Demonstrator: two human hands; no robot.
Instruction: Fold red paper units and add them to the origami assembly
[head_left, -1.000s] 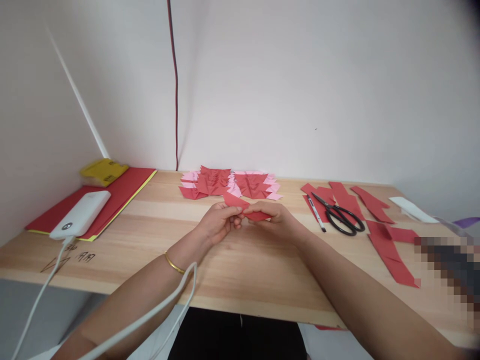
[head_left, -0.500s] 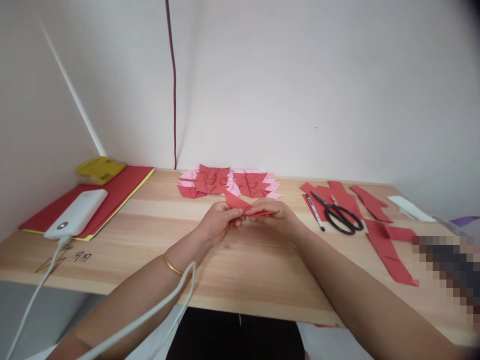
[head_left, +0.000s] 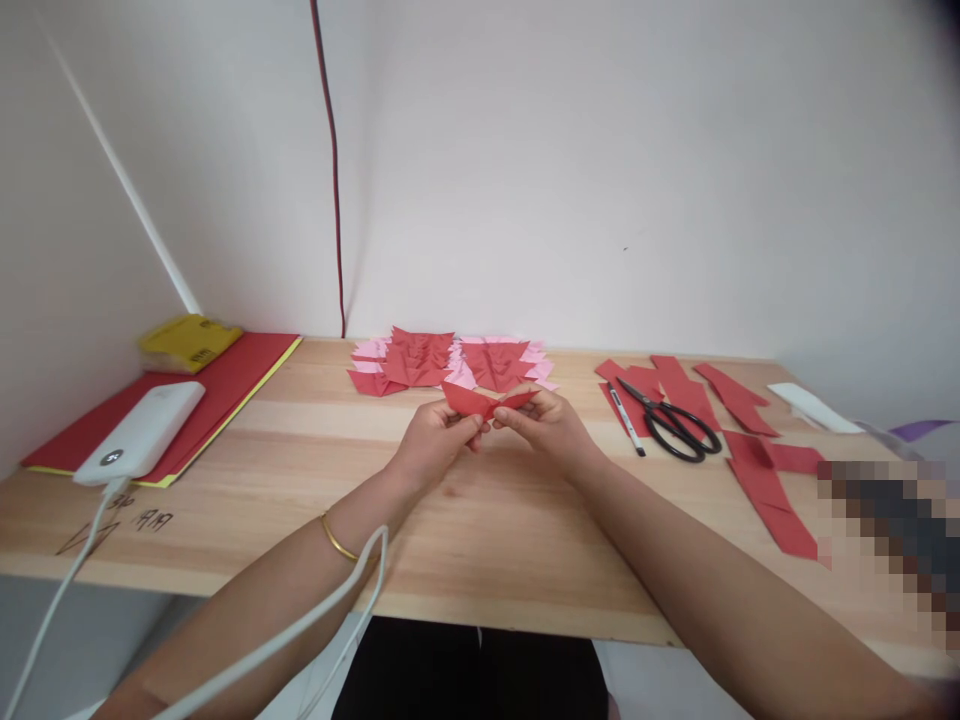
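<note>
A small piece of folded red paper (head_left: 466, 400) is held above the wooden table, pointed at both ends. My left hand (head_left: 439, 432) pinches its left part between thumb and fingers, and my right hand (head_left: 544, 428) pinches the right part. The two thumbs nearly meet at its middle. Just beyond my hands lie rows of folded red paper pieces (head_left: 420, 358) and pink ones (head_left: 371, 350), set closely together. My fingers cover the lower edge of the held piece.
To the right are black-handled scissors (head_left: 682, 432), a pen (head_left: 626, 420) and red paper strips (head_left: 772, 505). A white power bank (head_left: 142, 430) with a cable rests on red sheets (head_left: 240, 395) at left, near a yellow packet (head_left: 191, 343). The white cable (head_left: 300, 620) crosses my left forearm.
The right part of the red paper now spreads upward and outward, where before it lay flat under my right fingers. My right thumb has shifted toward the middle. The view has moved slightly.
</note>
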